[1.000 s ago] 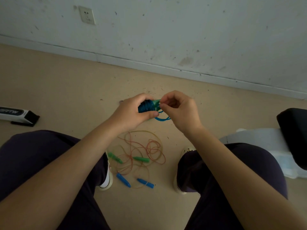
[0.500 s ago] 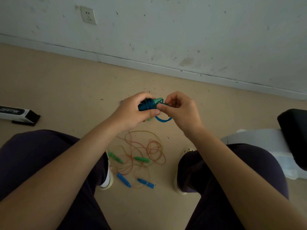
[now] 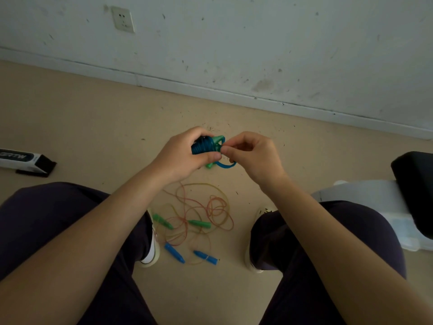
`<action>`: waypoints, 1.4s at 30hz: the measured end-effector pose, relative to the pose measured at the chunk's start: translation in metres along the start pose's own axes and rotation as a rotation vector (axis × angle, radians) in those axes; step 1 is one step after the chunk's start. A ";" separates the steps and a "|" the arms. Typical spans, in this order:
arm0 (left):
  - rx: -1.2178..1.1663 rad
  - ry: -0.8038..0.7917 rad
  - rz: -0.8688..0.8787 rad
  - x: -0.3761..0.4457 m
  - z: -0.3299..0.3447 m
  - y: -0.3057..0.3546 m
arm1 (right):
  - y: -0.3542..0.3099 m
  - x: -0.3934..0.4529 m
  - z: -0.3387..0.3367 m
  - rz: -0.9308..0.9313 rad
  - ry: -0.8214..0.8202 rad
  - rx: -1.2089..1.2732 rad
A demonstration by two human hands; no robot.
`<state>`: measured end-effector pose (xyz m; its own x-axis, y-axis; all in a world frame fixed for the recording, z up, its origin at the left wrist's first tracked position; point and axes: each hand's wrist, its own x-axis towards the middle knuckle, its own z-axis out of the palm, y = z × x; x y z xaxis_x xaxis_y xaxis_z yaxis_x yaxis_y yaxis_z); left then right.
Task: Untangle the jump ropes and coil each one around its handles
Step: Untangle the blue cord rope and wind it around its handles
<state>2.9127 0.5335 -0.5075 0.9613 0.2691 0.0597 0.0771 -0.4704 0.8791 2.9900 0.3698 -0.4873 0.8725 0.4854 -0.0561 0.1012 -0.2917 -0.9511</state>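
My left hand [image 3: 182, 158] grips a blue jump rope [image 3: 203, 146] wound tightly round its green handles, held above the floor. Right beside it, my right hand [image 3: 251, 156] pinches the loose end of that blue rope; a short blue loop [image 3: 225, 165] hangs below the fingers. On the floor between my legs lies a tangle of thin red and yellow ropes [image 3: 203, 212], with two green handles [image 3: 200, 223] and two blue handles [image 3: 174, 252] among them.
A white and black box [image 3: 25, 159] lies on the floor at the left. A black cushion [image 3: 414, 184] on a white plastic object [image 3: 375, 202] stands at the right. The wall with a socket [image 3: 123, 18] is ahead. My shoes flank the tangle.
My right hand has shifted slightly around the end of the bundle, and the hanging blue loop has moved a little to the right. The floor tangle has not moved.
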 end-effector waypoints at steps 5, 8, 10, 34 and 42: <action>0.012 -0.067 0.041 -0.002 0.003 -0.001 | 0.001 -0.001 0.000 0.008 0.027 -0.030; -0.015 -0.074 0.052 -0.003 0.001 -0.001 | 0.003 0.000 -0.001 -0.001 0.047 -0.030; -0.033 -0.051 0.030 -0.001 -0.001 -0.002 | 0.003 0.000 -0.001 0.003 0.039 -0.024; -0.233 -0.285 -0.095 -0.007 -0.011 0.011 | 0.006 0.001 -0.010 0.305 -0.414 0.137; -0.190 -0.356 -0.160 -0.009 -0.007 0.010 | 0.007 0.006 -0.007 0.285 -0.284 0.268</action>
<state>2.9032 0.5329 -0.4961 0.9750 0.0035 -0.2224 0.2148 -0.2738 0.9375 2.9993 0.3650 -0.4927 0.6790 0.6334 -0.3712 -0.2823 -0.2415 -0.9284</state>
